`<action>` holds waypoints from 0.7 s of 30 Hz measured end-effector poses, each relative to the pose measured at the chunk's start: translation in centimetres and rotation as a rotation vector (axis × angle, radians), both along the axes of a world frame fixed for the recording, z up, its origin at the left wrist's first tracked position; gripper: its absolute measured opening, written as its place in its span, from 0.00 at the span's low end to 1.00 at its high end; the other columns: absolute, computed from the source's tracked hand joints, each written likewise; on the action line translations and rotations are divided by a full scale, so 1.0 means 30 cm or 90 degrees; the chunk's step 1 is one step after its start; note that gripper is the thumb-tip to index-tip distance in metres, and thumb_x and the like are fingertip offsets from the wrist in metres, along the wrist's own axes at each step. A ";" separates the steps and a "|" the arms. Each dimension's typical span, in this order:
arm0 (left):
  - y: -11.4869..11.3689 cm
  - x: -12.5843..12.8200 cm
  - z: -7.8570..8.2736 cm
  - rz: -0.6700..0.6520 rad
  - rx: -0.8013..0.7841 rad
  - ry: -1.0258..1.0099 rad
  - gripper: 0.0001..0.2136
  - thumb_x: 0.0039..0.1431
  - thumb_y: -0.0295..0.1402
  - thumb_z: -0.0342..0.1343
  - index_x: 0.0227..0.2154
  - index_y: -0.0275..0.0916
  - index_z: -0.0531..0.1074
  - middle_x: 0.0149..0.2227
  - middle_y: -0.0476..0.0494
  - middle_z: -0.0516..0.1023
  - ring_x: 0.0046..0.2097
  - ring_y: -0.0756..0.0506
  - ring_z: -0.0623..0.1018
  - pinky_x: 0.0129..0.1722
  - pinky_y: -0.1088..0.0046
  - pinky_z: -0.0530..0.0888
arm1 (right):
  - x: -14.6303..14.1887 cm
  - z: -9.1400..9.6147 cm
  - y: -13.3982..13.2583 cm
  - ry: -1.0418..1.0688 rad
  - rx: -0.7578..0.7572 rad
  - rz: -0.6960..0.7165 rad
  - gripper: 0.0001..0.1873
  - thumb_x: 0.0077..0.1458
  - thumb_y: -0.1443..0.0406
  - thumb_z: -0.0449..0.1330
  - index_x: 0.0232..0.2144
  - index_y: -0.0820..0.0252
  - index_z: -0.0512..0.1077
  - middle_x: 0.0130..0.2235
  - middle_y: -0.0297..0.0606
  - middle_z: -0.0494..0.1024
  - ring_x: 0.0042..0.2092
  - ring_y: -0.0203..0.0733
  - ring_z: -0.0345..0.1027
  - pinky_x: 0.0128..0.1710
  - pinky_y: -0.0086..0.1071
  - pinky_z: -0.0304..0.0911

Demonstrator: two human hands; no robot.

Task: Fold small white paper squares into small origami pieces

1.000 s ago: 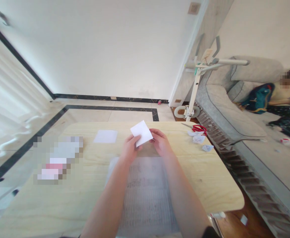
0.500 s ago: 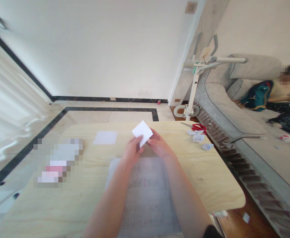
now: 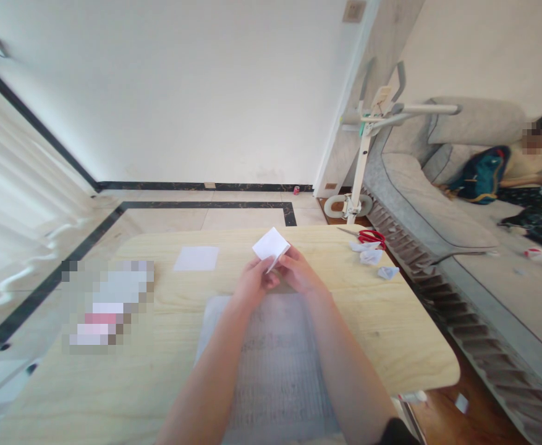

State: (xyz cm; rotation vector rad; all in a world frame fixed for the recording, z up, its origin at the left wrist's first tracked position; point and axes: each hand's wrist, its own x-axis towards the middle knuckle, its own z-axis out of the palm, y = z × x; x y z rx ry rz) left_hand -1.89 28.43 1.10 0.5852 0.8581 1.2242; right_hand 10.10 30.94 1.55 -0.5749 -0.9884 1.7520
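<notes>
A small folded piece of white paper (image 3: 271, 243) is held up above the wooden table, its top corner pointing away from me. My left hand (image 3: 255, 280) pinches its lower left part, fingers closed. From the right, my right hand (image 3: 296, 269) grips the other edge, with the thumb near the lower corner, where a flap stands out. The fingertips behind the paper are hidden. Beneath my forearms lies a greyish printed sheet (image 3: 275, 371) under what looks like a clear cover. A flat white paper (image 3: 196, 258) rests on the table to the left of my hands.
Red-handled scissors (image 3: 371, 238) and several crumpled or folded white paper pieces (image 3: 371, 254) lie at the table's far right. A blurred-out object (image 3: 117, 296) is on the left. Beyond the table (image 3: 400, 346) stand exercise equipment (image 3: 358, 167) and a sofa (image 3: 437, 191) with a person.
The folded paper has tilted and shifted slightly right, and a lower flap now shows between my hands. My fingers have moved closer together around its lower corner.
</notes>
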 end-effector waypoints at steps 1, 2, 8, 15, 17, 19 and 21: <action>0.000 0.000 -0.004 -0.009 0.001 -0.004 0.12 0.44 0.35 0.64 0.29 0.32 0.73 0.21 0.49 0.73 0.17 0.55 0.69 0.14 0.81 0.61 | 0.001 -0.003 0.000 0.000 -0.004 0.005 0.21 0.40 0.58 0.71 0.37 0.57 0.73 0.33 0.35 0.79 0.29 0.37 0.70 0.26 0.29 0.66; -0.001 0.000 -0.006 -0.017 0.000 -0.006 0.12 0.45 0.35 0.64 0.29 0.32 0.74 0.22 0.47 0.75 0.17 0.54 0.71 0.14 0.81 0.62 | 0.002 -0.006 0.000 0.000 -0.008 0.013 0.21 0.41 0.57 0.70 0.37 0.58 0.72 0.31 0.34 0.79 0.25 0.35 0.68 0.22 0.28 0.64; -0.012 0.002 0.006 -0.064 -0.009 0.002 0.12 0.50 0.38 0.60 0.29 0.31 0.75 0.20 0.43 0.76 0.20 0.50 0.74 0.18 0.78 0.68 | 0.001 -0.003 -0.007 0.008 -0.018 0.050 0.18 0.46 0.55 0.67 0.34 0.60 0.69 0.21 0.27 0.71 0.14 0.30 0.57 0.12 0.26 0.59; -0.021 0.007 -0.008 -0.101 0.012 0.017 0.14 0.51 0.40 0.60 0.31 0.31 0.75 0.27 0.41 0.79 0.22 0.51 0.74 0.19 0.77 0.69 | 0.002 -0.010 0.000 0.005 -0.046 0.012 0.17 0.44 0.58 0.68 0.33 0.59 0.69 0.14 0.19 0.58 0.12 0.26 0.48 0.08 0.22 0.53; -0.021 0.010 -0.014 -0.113 0.020 0.020 0.15 0.51 0.41 0.60 0.32 0.31 0.75 0.29 0.40 0.79 0.22 0.51 0.74 0.19 0.76 0.70 | 0.002 -0.012 0.004 -0.005 -0.059 -0.005 0.17 0.43 0.58 0.69 0.33 0.60 0.70 0.16 0.23 0.64 0.13 0.26 0.49 0.08 0.21 0.52; -0.020 0.015 -0.013 -0.122 0.027 0.019 0.16 0.53 0.43 0.59 0.34 0.32 0.75 0.30 0.40 0.79 0.22 0.50 0.74 0.19 0.76 0.70 | 0.003 -0.015 0.009 -0.015 -0.076 -0.035 0.17 0.41 0.58 0.69 0.32 0.61 0.71 0.20 0.28 0.70 0.14 0.25 0.53 0.09 0.20 0.52; -0.018 0.019 -0.006 -0.132 0.025 0.014 0.19 0.55 0.46 0.55 0.36 0.32 0.74 0.31 0.40 0.79 0.22 0.50 0.74 0.19 0.74 0.70 | 0.004 -0.017 0.014 -0.017 -0.092 -0.066 0.17 0.40 0.59 0.70 0.31 0.61 0.72 0.23 0.30 0.73 0.16 0.25 0.54 0.11 0.20 0.52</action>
